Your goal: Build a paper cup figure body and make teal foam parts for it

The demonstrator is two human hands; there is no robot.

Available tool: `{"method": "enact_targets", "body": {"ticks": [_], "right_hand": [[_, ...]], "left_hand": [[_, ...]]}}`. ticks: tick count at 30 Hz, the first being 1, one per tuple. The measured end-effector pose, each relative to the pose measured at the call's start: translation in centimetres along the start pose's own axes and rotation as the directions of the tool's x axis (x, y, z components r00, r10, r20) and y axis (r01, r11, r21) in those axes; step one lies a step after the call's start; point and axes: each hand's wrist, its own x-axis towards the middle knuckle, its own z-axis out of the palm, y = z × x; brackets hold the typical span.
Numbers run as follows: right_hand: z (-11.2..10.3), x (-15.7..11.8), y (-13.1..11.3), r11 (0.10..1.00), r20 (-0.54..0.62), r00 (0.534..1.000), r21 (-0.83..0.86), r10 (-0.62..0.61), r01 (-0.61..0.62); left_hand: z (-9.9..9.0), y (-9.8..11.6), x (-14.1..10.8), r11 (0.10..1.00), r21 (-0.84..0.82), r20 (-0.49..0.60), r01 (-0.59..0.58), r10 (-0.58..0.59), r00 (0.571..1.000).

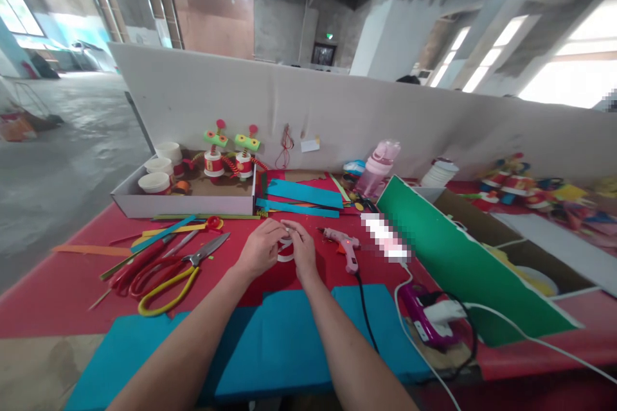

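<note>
At the middle of the red tabletop, my left hand (263,248) and my right hand (303,247) meet with fingers closed together. Both pinch at a small whitish piece (288,229), mostly covered by the fingertips, so its kind does not show. Just below the fingers lies a white roll of tape or paper ring (286,257), partly hidden by my hands. A pink glue gun (346,245) rests to the right of my right hand, its small red light lit. Red-handled scissors (193,259) lie open to the left.
A cardboard box (183,205) at the back left holds paper cups (155,183) and two cup figures (214,164). Blue paper strips (306,194) lie behind my hands. On the right stand a pink bottle (378,167), a green box panel (463,257) and a purple power strip (429,318) with cables.
</note>
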Motion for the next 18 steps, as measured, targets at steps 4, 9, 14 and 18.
{"method": "enact_targets", "body": {"ticks": [4, 9, 14, 18], "right_hand": [[-0.4, 0.0, 0.0, 0.995, -0.045, 0.999, 0.097, 0.024, -0.019], [-1.2, 0.4, 0.2, 0.975, -0.147, 0.981, 0.203, 0.125, -0.094], [-1.7, 0.7, 0.1, 0.972, -0.186, 0.973, 0.214, 0.137, -0.096], [-1.9, 0.7, 0.4, 0.979, -0.206, 0.97, 0.183, 0.131, -0.093]], "left_hand": [[-0.6, -0.3, -0.3, 1.0, 0.0, -0.019, 0.008, -0.008, 1.0], [-1.8, -1.5, -0.6, 0.945, -0.149, -0.21, 0.293, -0.32, 0.924], [-0.9, -3.1, -1.5, 0.779, -0.346, 0.105, 0.524, -0.522, 0.846], [0.5, -2.6, -1.5, 0.757, -0.345, 0.192, 0.554, -0.521, 0.832]]}}
